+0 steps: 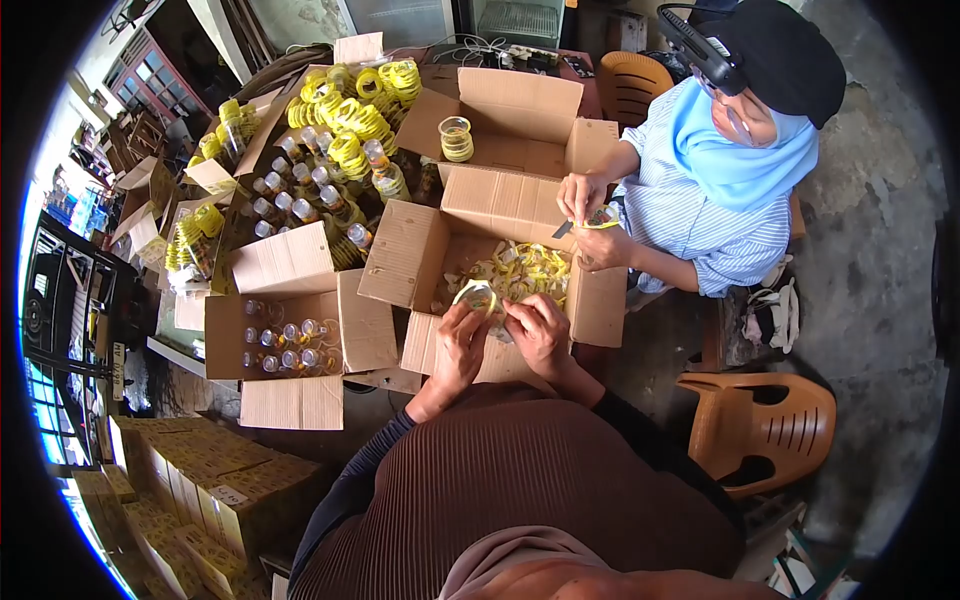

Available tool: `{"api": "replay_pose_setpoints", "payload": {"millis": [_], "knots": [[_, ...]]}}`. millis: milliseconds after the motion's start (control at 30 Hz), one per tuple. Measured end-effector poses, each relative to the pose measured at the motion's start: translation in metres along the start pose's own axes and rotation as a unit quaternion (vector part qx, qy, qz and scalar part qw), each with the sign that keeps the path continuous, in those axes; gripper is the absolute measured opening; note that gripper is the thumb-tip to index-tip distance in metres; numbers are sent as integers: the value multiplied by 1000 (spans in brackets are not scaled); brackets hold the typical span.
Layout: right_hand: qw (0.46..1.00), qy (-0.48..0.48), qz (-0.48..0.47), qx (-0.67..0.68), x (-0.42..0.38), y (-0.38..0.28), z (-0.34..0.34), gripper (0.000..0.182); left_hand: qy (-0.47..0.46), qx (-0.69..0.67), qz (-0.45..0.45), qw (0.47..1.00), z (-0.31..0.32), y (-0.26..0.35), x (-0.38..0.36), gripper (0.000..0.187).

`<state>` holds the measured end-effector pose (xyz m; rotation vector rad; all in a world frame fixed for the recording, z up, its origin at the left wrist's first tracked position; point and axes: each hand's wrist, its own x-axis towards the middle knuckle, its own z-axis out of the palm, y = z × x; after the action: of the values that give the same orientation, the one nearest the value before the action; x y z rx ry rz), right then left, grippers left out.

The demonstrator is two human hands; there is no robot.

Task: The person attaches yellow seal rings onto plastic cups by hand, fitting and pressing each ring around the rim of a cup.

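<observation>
My left hand (461,345) is closed around a small clear plastic cup with a yellow rim (478,297), held up above an open cardboard box (405,255). Beside it, my right hand (540,332) has its fingers pinched together close to the cup's edge. A small greyish thing shows below those fingers, too small to name. Inside the box lie many yellow and clear plastic scraps (520,270). Across from my right hand, a co-worker's hands (595,225) hold a similar yellow-rimmed piece and a dark flat blade (563,230).
At the left, an open box (222,335) holds several clear bottles. Behind it stand more bottles (300,195) and piled yellow rings (350,110). A yellow-banded cup (456,140) rests at another box (520,95). An orange chair (765,425) stands at the right, stacked cartons (215,490) lower left.
</observation>
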<state>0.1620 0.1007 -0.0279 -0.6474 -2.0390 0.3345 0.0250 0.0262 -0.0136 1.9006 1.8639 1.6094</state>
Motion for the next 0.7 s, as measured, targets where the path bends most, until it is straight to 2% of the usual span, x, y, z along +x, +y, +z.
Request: {"api": "replay_pose_setpoints", "payload": {"millis": [100, 200, 433, 500, 533, 600, 700], "knots": [[995, 25, 70, 65, 3, 6, 4, 22, -55, -45, -55, 996, 2, -3, -6, 15], [987, 38, 110, 114, 6, 1, -2, 21, -53, -62, -71, 994, 3, -7, -5, 16], [999, -5, 14, 41, 3, 1, -4, 22, -67, -56, -106, 991, -3, -2, 2, 10], [1000, 1, -4, 20, 4, -3, -5, 21, -74, -51, -156, 984, -2, -2, 1, 8], [1000, -4, -11, 7, 5, -5, -6, 20, -74, -51, -156, 984, -2, -4, 0, 8], [1000, -9, -18, -5, 5, -5, -5, 19, -85, 4, -94, 992, -3, -10, -3, 6], [1000, -7, -9, -13, 1, -7, -1, 18, -84, -7, -99, 991, -1, -11, -6, 5]]}}
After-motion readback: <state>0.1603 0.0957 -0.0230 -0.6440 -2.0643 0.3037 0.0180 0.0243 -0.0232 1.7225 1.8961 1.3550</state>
